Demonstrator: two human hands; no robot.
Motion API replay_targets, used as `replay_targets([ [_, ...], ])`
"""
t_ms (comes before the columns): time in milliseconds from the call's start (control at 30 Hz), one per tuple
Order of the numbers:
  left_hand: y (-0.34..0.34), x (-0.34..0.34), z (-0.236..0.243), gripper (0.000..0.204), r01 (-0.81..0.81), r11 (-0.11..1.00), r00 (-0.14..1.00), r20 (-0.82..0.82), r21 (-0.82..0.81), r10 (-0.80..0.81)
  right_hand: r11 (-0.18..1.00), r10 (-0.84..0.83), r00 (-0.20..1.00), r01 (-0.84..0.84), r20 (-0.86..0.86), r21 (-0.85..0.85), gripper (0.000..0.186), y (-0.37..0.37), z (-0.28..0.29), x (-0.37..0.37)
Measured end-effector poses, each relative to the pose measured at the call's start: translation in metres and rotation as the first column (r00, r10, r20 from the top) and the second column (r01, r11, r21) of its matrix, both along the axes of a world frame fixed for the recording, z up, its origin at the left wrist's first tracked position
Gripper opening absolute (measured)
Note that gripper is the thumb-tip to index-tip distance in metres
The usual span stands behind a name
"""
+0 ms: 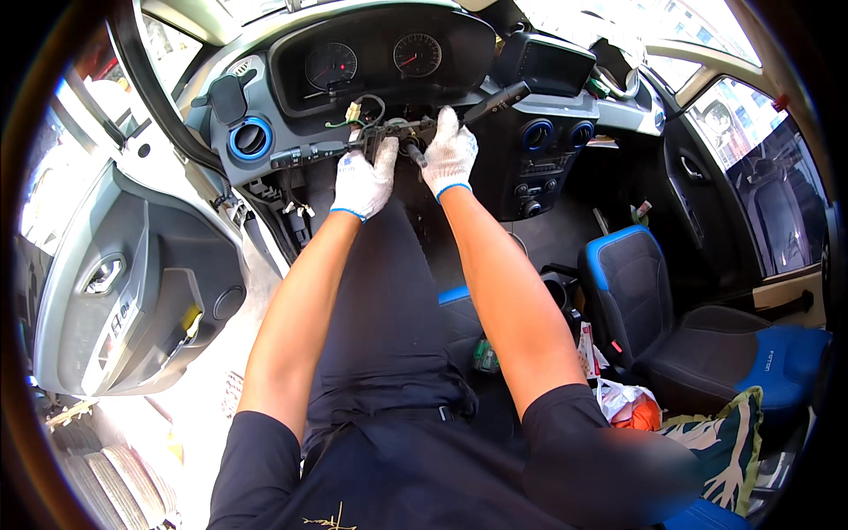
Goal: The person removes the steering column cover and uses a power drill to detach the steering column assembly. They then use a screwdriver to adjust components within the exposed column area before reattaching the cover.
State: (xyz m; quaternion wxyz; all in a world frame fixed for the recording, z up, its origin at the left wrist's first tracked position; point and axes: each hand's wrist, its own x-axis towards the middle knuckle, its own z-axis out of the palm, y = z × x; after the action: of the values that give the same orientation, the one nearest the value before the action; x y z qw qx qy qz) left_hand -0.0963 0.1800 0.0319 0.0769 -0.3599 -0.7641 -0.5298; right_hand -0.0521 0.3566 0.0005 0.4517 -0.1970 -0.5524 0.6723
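Note:
A steering-column combination switch (389,132) sits below the instrument cluster (375,60), and no steering wheel shows on the column. Its left stalk (305,157) points left, and its right stalk (496,102) reaches up to the right. My left hand (364,184), in a white knit glove with a blue cuff, grips the switch's left side. The same kind of glove covers my right hand (450,157), closed at the switch's right side with its fingertips partly hidden. A pale connector (353,112) with green and dark wires stands up just above the switch.
On the left, the driver's door (132,291) hangs open. Loose wiring plugs (300,210) dangle under the dash. The centre console (534,168) stands to the right of my hands. Beyond it is a black and blue passenger seat (632,283), with plastic bags (625,402) beside it.

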Motion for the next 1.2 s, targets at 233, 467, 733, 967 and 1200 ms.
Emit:
replay_targets([
  [233, -0.007, -0.01, -0.019, 0.044, 0.032, 0.985, 0.983, 0.174, 0.168, -0.062, 1.0, 0.011, 0.993, -0.011, 0.117, -0.002, 0.05, -0.023, 0.015, 0.01],
  [467, -0.006, 0.001, 0.0, 0.053, 0.229, 0.907, 0.855, 0.372, 0.353, -0.361, 0.959, 0.088, 0.988, -0.119, 0.13, 0.258, 0.051, -0.02, 0.042, 0.042],
  [733, -0.008, -0.003, -0.011, 0.074, 0.131, 0.913, 0.818, 0.478, 0.387, -0.321, 0.926, 0.371, 0.927, -0.367, 0.045, -0.087, 0.068, -0.02, 0.039, 0.045],
  [967, -0.014, -0.036, -0.043, 0.081, 0.315, 0.888, 0.869, 0.274, 0.336, -0.412, 0.937, 0.332, 0.943, -0.333, 0.031, 0.109, 0.073, -0.008, 0.023, 0.036],
  [1200, -0.019, -0.022, -0.036, 0.07, 0.29, 0.881, 0.814, 0.389, 0.374, -0.432, 0.916, 0.368, 0.923, -0.381, 0.112, 0.123, 0.078, -0.002, 0.016, 0.042],
])
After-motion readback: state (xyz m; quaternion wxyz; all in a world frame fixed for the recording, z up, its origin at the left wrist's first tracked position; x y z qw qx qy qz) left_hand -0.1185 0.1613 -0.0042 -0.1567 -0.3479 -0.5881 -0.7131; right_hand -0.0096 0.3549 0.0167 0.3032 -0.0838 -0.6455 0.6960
